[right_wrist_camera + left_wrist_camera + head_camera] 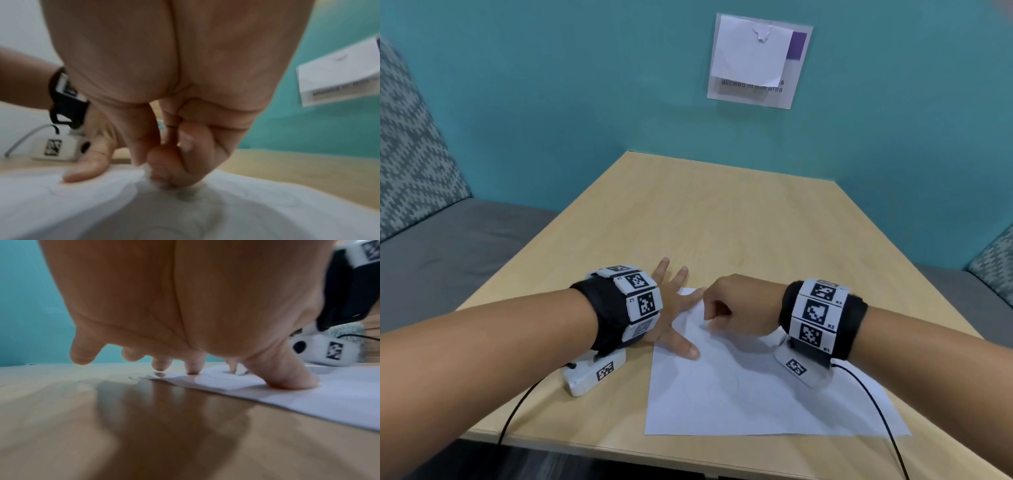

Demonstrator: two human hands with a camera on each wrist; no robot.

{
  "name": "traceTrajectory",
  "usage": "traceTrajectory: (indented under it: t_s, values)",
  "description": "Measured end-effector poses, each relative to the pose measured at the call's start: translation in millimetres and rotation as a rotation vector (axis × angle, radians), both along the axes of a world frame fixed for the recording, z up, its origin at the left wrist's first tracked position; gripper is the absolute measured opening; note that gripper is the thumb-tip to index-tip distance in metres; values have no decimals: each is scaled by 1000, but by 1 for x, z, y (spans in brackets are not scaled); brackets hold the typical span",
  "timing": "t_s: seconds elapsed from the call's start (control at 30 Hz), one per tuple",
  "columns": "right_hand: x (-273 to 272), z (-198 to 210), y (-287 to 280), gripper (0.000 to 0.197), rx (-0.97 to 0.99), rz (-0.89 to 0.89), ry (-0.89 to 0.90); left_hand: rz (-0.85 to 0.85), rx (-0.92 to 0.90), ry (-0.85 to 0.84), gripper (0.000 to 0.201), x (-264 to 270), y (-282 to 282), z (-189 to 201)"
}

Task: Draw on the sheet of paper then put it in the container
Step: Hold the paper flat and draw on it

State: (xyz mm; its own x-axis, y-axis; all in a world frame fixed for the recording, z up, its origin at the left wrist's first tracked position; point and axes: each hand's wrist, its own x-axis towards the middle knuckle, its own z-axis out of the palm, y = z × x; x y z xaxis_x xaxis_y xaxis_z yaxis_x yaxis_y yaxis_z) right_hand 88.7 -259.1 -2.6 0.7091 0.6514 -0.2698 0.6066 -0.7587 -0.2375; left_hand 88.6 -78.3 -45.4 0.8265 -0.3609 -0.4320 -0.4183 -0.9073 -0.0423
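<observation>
A teal wall [551, 102] stands behind everything, with a white notice [755, 61] fixed to it whose print is partly covered by a blank slip. Grey bench seats with patterned cushions [410, 144] run along both sides. The pale wooden surface [722, 212] reaches from the wall toward the person, and on its near part lies the sheet of paper [750, 397], flat, white, turned a little askew, its far corner lying under the hands. Faint lines show on the sheet, too light to read. Both forearms come in from the near edge, each with a black wrist band carrying black-and-white markers and a small white camera box with a cable. The left hand [671, 308] lies spread at the sheet's far left corner: its grip is loose, the fingers straight and splayed, the thumb [287, 378] and one fingertip pressing the paper down while the other fingers [82, 353] sit over bare wood beside the edge. The right hand [736, 305] is just beside it, over the upper part of the sheet, its grip closed, the fingers curled in and the thumb pinched against them. The right wrist view shows something small and whitish [148, 170] pinched at the fingertips and touching the paper; it is too blurred to tell what it is.
</observation>
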Motion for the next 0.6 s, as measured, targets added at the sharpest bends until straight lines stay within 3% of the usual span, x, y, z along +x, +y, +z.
traceTrajectory:
  t_s: [0.3, 0.47, 0.6]
  values:
    - [-3, -1, 2, 12, -1, -25, -1, -39, 46, 30, 120, -29, 27, 1]
    - [-34, -4, 23, 5, 20, 155, 54, -58, 5, 33, 114, -31, 23, 4]
    - [-1, 3, 22, 14, -24, 41, -65, -47, 0, 50, 116, -31, 24, 5]
